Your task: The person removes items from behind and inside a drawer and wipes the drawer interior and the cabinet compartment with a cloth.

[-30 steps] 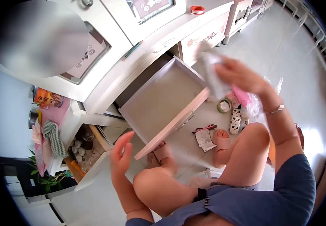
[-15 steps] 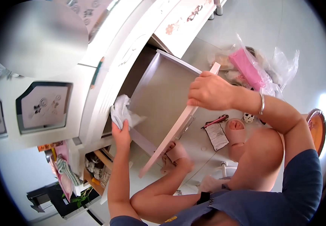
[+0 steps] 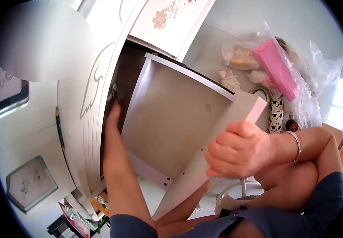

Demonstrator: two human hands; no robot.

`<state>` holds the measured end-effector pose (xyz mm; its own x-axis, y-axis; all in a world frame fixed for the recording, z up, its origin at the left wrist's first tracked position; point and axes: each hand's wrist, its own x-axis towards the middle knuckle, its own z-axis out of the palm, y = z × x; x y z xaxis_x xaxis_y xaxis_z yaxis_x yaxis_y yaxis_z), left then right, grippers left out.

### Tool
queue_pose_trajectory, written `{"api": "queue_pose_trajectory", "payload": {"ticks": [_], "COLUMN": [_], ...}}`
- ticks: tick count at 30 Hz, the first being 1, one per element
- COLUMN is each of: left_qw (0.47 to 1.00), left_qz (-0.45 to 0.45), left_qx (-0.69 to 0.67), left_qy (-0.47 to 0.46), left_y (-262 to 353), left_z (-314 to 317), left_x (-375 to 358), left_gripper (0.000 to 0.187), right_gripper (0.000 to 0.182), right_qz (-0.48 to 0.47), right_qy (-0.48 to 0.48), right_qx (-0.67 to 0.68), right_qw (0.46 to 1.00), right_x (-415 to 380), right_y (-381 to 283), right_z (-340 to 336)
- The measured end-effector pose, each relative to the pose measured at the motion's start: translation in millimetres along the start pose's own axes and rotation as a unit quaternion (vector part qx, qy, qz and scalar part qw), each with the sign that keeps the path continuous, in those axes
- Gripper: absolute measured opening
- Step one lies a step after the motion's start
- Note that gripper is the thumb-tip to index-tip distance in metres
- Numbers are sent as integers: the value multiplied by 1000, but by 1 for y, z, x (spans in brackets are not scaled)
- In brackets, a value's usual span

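Observation:
An empty drawer (image 3: 179,115) is pulled far out of a white cabinet (image 3: 88,91). My right hand (image 3: 239,154) is clamped on the top edge of the drawer's front panel (image 3: 203,166), near its right end. My left hand (image 3: 113,113) reaches into the dark gap (image 3: 126,67) beside the drawer's left wall, deep inside the cabinet. A scrap of white cloth (image 3: 112,93) shows at its fingertips; the fingers themselves are mostly hidden in the shadow. My forearm lies along the drawer's side.
On the floor beyond the drawer lie a pink box (image 3: 276,69) in clear plastic bags, a cow-patterned item (image 3: 275,115), a tape roll (image 3: 260,92) and a pale cloth piece (image 3: 229,81). A flower-decorated door (image 3: 167,20) is above. My knees are below the drawer.
My left hand went from the drawer's back corner with the cloth deep into the gap in the cabinet. My head came closer. My right hand slid along the drawer front.

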<state>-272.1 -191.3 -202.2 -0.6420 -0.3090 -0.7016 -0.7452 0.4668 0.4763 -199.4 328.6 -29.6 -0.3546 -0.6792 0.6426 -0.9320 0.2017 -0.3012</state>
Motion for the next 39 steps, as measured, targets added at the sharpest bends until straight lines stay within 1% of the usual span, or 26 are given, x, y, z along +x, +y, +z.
{"api": "queue_pose_trajectory", "payload": {"ticks": [1,2,3,6,9,10,11,12,14,15,17,19,21,22,25,26,29,31,32,34,36,37,39], "left_qw": [999,997,993,970,941,933,925,917,885,876,883,917,891,888,912,921,940,947,953,971,977,973,962], "left_qz": [31,70,112,209,274,286,301,316,361,353,203,201,119,70,-67,-96,-175,-209,-197,-118,60,118,184], "left_qx": [-3,13,41,121,197,214,230,244,282,298,370,261,333,345,316,304,264,233,224,207,202,199,199], "left_qy": [10,11,7,-19,-37,-40,-29,-12,83,136,206,227,283,294,252,224,130,75,60,29,-15,-24,-22], "left_y": [3,7,27,89,129,135,138,134,119,107,75,-7,-55,-74,-106,-109,-90,-69,-60,-32,31,55,91], "left_z": [2,5,18,64,85,84,84,80,67,60,19,-22,-37,-42,-51,-52,-59,-65,-67,-58,-20,-1,31], "left_x": [17,34,36,32,35,38,37,42,44,46,63,101,73,55,5,-5,-13,8,26,56,52,55,57], "left_gripper": [61,60,60,57,54,54,53,52,51,50,56,60,58,58,59,59,60,61,61,62,62,62,60], "right_gripper": [20,18,18,19,20,22,26,29,29,30,30,30,31,31,31,31,29,28,28,27,26,26,27], "right_qz": [6,10,14,10,2,-17,-39,-39,-42,-45,-49,-53,-73,-71,-81,-87,-86,-84,-86,-87,-68,-70,-85], "right_qy": [-2,24,50,55,54,70,87,94,89,81,86,94,94,94,102,97,96,97,104,114,124,125,126], "right_qx": [2,-8,-18,-21,-28,-51,-73,-76,-82,-90,-94,-90,-92,-92,-98,-109,-117,-115,-113,-109,-99,-98,-108], "right_qw": [1000,1000,999,998,998,996,993,992,992,992,991,990,989,989,987,985,985,985,984,984,985,985,982], "right_x": [0,0,0,-1,-4,-4,-4,-3,-3,-4,-6,-7,-8,-9,-10,-10,-10,-9,-9,-7,-5,-5,-6], "right_y": [0,-1,-1,-1,3,5,8,10,12,13,15,16,18,19,18,18,16,18,19,18,17,18,20], "right_z": [3,6,8,12,15,16,17,18,19,18,19,20,19,19,21,21,23,23,23,25,25,26,27]}}
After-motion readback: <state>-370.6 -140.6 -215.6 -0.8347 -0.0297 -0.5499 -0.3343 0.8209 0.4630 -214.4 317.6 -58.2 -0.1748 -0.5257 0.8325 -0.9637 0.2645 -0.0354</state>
